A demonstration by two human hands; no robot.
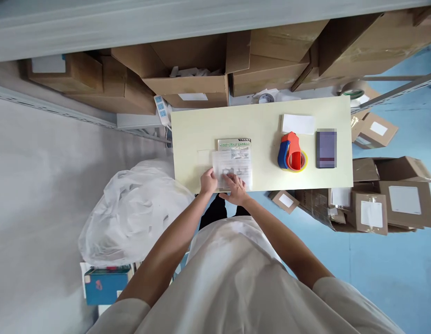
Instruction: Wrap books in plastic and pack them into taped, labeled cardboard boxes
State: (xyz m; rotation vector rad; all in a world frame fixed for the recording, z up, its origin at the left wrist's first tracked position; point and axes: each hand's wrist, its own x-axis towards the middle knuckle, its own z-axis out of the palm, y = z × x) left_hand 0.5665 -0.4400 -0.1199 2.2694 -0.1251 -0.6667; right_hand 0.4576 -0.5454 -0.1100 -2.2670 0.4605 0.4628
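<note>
I see a thin, flat booklet (234, 144) at nine o'clock on the smooth surface (194, 125), mostly under see-through plastic (232, 163), its top strip not yet covered. The left hand (209, 182) seems to pinch the plastic's edge, while the right hand (235, 189) lies on top, fingers spread, its grip loose. A chunky red-and-blue tape holder (288, 150) sits at three o'clock from the booklet.

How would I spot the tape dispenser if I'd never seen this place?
Find the cream table. On its right half, just below white paper and left of a purple rectangle, sits the tape dispenser; unlike those neighbours, it's bright red and blue.
</note>
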